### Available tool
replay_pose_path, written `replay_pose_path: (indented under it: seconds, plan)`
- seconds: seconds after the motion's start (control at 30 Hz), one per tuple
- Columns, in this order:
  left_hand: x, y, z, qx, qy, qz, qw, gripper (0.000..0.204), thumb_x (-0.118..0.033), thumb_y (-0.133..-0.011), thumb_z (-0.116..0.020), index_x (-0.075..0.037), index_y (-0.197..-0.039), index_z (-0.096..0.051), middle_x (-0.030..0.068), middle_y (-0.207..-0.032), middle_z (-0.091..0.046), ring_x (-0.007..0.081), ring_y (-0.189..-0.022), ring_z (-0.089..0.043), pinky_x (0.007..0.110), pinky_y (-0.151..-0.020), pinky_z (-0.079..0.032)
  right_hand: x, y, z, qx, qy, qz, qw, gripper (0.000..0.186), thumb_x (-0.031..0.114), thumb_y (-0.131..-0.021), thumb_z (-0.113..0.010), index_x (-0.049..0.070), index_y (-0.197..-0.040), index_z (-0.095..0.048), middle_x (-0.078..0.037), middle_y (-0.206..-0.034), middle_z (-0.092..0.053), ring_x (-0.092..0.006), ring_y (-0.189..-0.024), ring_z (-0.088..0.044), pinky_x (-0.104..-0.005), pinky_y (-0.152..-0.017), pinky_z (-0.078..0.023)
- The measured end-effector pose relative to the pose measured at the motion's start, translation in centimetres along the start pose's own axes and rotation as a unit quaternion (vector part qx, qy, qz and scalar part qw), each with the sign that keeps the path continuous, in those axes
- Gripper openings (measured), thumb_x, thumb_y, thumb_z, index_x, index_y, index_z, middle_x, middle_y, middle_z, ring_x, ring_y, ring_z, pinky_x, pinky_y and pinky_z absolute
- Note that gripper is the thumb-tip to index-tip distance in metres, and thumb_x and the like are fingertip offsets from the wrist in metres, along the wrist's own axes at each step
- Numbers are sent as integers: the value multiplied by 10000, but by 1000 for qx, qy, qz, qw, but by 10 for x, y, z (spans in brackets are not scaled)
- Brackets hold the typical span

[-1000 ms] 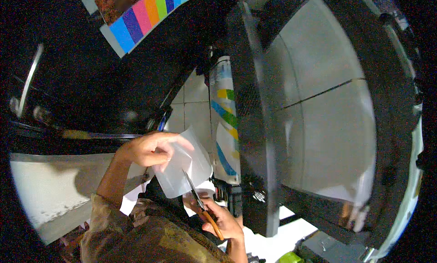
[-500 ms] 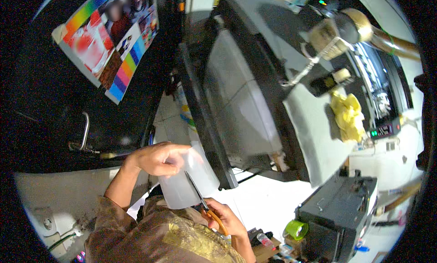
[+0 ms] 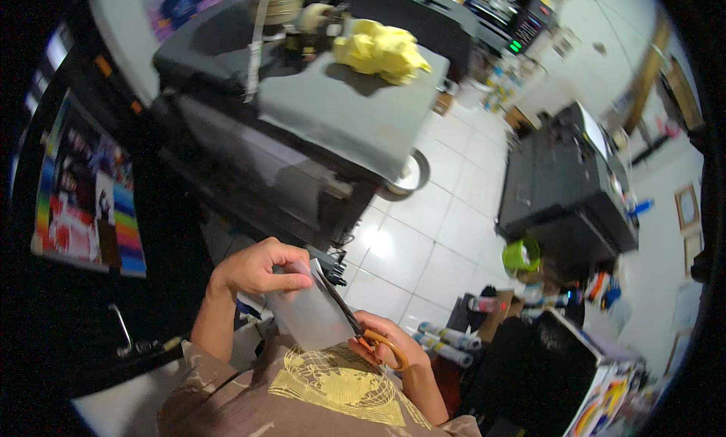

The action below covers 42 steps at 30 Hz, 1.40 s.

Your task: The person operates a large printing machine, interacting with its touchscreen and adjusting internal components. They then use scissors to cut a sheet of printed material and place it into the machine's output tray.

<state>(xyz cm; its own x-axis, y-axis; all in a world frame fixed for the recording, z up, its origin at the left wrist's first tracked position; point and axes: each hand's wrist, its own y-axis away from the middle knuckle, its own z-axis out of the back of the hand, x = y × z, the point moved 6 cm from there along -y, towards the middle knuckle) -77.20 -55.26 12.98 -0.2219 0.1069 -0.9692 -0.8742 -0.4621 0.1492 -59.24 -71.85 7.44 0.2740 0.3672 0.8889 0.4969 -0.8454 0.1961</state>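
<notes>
Below the middle of the view, my left hand (image 3: 261,271) pinches the upper part of a translucent whitish plastic sheet (image 3: 314,320) between thumb and fingers. The sheet hangs in front of my brown shirt. My right hand (image 3: 389,333) is closed round the orange handles of a pair of scissors (image 3: 342,305). Their dark blades point up and left along the sheet's right edge, close to my left fingertips. A narrow strip of the sheet stands by the blade tips. Whether the blades are apart there, I cannot make out.
Ahead stands a grey-topped table (image 3: 333,134) carrying a crumpled yellow cloth (image 3: 382,53). A colourful print (image 3: 94,203) is on the dark surface at left. To the right are a dark cabinet (image 3: 541,191), a green bin (image 3: 522,254) and several rolls (image 3: 448,348) on white floor tiles (image 3: 420,252).
The view has swung right, bringing more floor and the cabinet in. My left hand now pinches the sheet near its right edge, and the scissors have shifted from across its face to that edge.
</notes>
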Motion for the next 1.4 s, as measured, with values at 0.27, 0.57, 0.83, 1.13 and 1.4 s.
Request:
replay_pose_path:
  seconds: [0.27, 0.57, 0.83, 1.13, 1.4]
  plan:
    - [-29, -123, -81, 210, 57, -4, 976, 218, -217, -980, -719, -13, -906, -700, -5, -685, -672, 58, -631, -617, 244, -589, -469, 15, 72, 37, -129, -99, 60, 985, 1091, 905, -756, -591, -6, -1350, -510, 43, -772, -475, -25, -547, -418, -185, -463, -335]
    - [-34, -232, -139, 349, 67, 17, 935, 215, -219, -1000, -700, -4, -1000, -711, -10, -709, -666, 48, -639, -589, 226, -588, -457, 5, 118, 97, -218, -143, 141, 955, 1103, 868, -798, -590, -41, -1408, -458, 48, -754, -473, -21, -532, -416, -182, -450, -315]
    - [-11, -351, -178, 393, 66, 73, 914, 245, -253, -987, -722, -10, -964, -732, -20, -703, -666, 53, -640, -590, 244, -596, -452, 18, 139, 196, -248, -247, 169, 921, 938, 721, -880, -662, -21, -1420, -466, 32, -762, -522, -39, -512, -442, -190, -445, -341]
    - [-59, -581, -204, 263, -112, -232, 930, 211, -264, -904, -790, -55, -910, -758, 92, -1256, -647, 230, -1224, -558, 373, -1014, -399, 127, 200, 430, -554, 106, 105, 819, 496, 60, -879, -788, 38, -1311, -545, 48, -842, -489, -36, -750, -459, -203, -661, -388]
    - [-97, -752, -266, 434, -38, -68, 898, 254, -300, -967, -727, -63, -876, -710, -1, -679, -684, 94, -597, -534, 287, -555, -421, 192, 244, 552, -602, -105, 179, 771, 426, 83, -910, -678, 85, -1293, -490, 28, -973, -516, -53, -833, -480, -228, -719, -406]
